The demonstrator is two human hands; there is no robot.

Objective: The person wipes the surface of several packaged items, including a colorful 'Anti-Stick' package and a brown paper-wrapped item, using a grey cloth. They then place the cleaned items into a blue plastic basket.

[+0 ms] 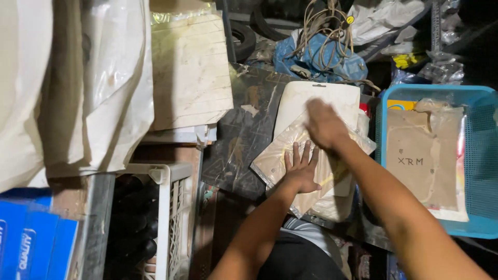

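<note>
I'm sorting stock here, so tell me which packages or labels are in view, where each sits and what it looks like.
Clear plastic packet: under the left hand, flat, tan card inside.
White flat packet: behind the right hand, rounded corners.
Brown paper packet: in the blue basket, rectangular, handwritten mark.
Blue boxes: bottom left, white print.
Yellow tag: on the cords, small, round.

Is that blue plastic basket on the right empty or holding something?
Holding something: the blue plastic basket contains flat tan packets in clear wrapping.
</note>
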